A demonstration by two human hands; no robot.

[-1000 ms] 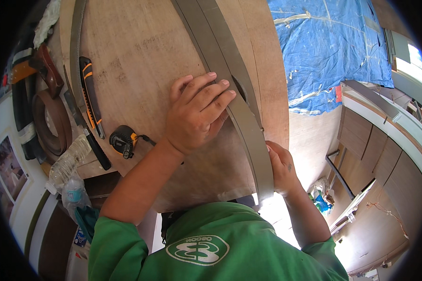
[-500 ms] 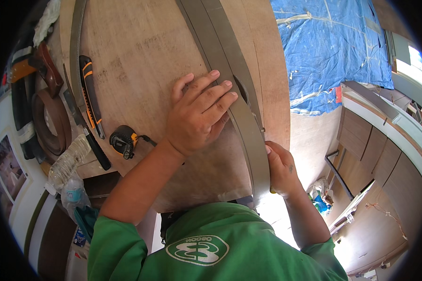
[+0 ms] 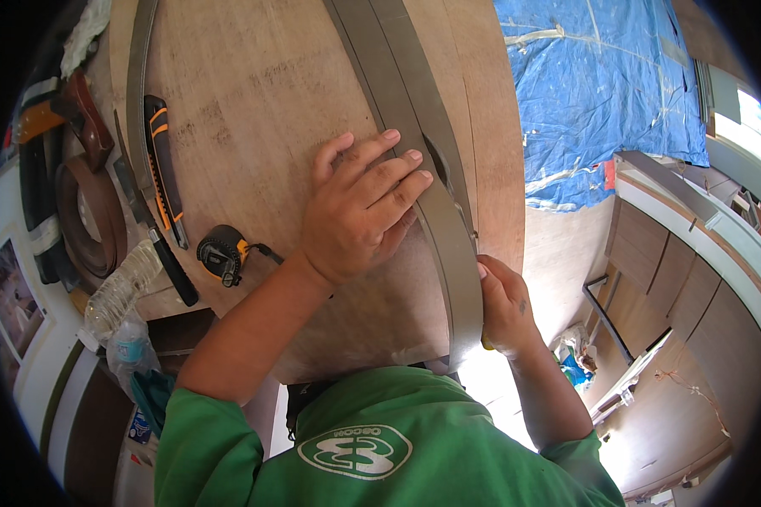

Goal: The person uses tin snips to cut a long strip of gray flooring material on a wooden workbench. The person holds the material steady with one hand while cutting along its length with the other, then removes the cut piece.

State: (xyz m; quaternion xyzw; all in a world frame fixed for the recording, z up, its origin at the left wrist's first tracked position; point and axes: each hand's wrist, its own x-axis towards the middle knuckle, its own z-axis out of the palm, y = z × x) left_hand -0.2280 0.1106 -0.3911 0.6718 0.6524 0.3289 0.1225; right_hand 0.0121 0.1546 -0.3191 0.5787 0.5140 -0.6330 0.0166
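A long grey-brown strip point(image 3: 453, 253) runs over the wooden board from the far side toward my body. A thin line follows its length, and part of it is lifted, leaving a dark gap near my left fingertips. My left hand point(image 3: 359, 207) lies over the strip's left edge, fingers spread and their tips on its surface. Beside the strip's right edge, my right hand point(image 3: 507, 306) is closed, thumb on top, around a narrow thing. Only a yellow bit point(image 3: 487, 343) shows below the fist; the rest is hidden, so its kind is unclear.
On the board point(image 3: 245, 110) to the left lie a utility knife point(image 3: 167, 169), a tape measure point(image 3: 221, 252) and a black-handled knife point(image 3: 173, 266). A brown coil point(image 3: 89, 215), a handsaw handle point(image 3: 78, 127) and plastic bottles point(image 3: 123, 291) lie farther left. A blue tarp point(image 3: 600, 93) is at far right.
The strip's near end has shifted slightly left. Both hands keep nearly the same places, the left one a touch farther right. The view has tilted very slightly.
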